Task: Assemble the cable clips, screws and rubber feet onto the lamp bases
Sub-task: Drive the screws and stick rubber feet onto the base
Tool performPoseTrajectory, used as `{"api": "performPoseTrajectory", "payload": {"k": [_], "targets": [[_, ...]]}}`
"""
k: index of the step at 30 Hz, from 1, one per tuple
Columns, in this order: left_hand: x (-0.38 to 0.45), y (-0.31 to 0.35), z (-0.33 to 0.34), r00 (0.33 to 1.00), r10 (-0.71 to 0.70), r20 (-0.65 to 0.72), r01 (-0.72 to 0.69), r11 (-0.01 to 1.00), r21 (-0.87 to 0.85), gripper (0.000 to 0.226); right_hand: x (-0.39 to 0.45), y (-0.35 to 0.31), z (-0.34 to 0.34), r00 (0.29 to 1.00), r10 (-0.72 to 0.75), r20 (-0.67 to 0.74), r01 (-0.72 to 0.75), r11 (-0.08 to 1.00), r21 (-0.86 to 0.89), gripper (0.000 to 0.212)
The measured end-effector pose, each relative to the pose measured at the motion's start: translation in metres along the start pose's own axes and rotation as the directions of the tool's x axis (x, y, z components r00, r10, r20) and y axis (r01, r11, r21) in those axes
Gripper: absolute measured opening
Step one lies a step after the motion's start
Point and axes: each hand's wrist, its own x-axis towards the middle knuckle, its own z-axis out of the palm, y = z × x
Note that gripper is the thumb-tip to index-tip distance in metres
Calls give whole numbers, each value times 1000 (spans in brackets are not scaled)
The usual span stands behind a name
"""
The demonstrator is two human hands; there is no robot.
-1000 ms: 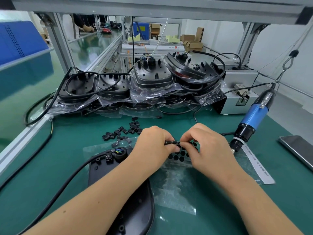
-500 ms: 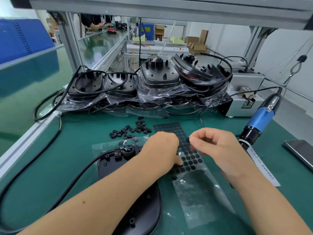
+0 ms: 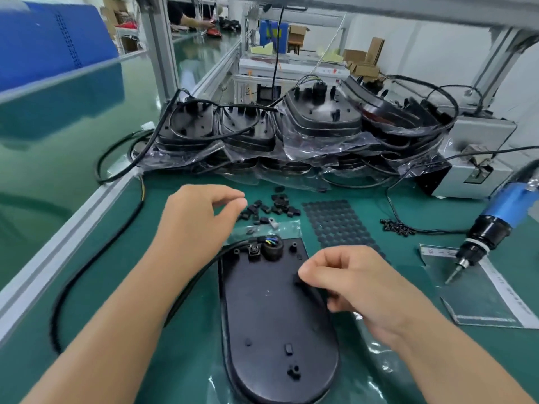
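Black lamp base (image 3: 277,316) lengthwise, connector end away.

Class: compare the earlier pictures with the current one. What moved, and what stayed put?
The hands parted over the rubber-foot sheet. The left hand went toward the cable clips; the right hand brought something small and dark to the lamp base. The sheet, clips and screwdriver stayed.

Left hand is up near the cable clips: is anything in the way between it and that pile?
Nothing visible. The left hand hovers just left of the loose cable clips on the green mat, its fingertips close to the nearest clips. The lamp base and its cable lie nearer the person, outside that gap.
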Motion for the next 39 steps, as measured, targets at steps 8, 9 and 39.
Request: {"api": "performPoseTrajectory", "payload": {"k": [8, 9, 39], "targets": [[-6, -3, 16, 997, 17, 82, -14, 999, -34, 15, -2, 0, 4, 999, -7, -51, 4, 999, -53, 14], [-6, -4, 17, 996, 21, 87, -18, 999, -34, 14, -2, 1, 4, 998, -8, -57, 5, 999, -52, 14], [-9, -11, 21, 995, 24, 93, -17, 997, -74, 10, -15, 15, 17, 910, -330, -250, 249, 920, -304, 14]]}}
